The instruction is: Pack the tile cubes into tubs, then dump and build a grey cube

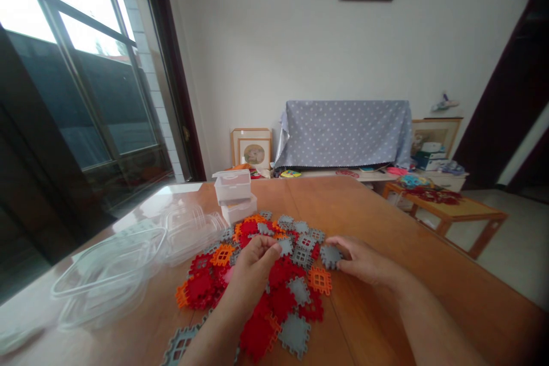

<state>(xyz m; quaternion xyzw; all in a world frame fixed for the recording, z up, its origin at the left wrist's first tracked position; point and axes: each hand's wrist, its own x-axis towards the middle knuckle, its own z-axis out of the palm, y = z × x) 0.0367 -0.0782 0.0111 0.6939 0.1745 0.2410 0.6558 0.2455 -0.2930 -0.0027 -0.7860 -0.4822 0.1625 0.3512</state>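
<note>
A loose heap of red, orange and grey plastic tiles (281,274) covers the middle of the counter (429,274), its colours mixed and unsorted. The left hand (251,274) reaches in from below, its fingers (257,246) curled together over the heap. The right hand (364,260) stretches across, its fingers (349,246) pinching a grey tile (330,256). Clear plastic tubs (107,274) lie nearby.

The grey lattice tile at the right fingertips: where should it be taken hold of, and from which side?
Pinch the grey lattice tile by its right edge, coming from the right, where the right hand touches it. That edge sticks out beyond the heap of tiles, and the notched rim should give the fingers purchase.
</note>
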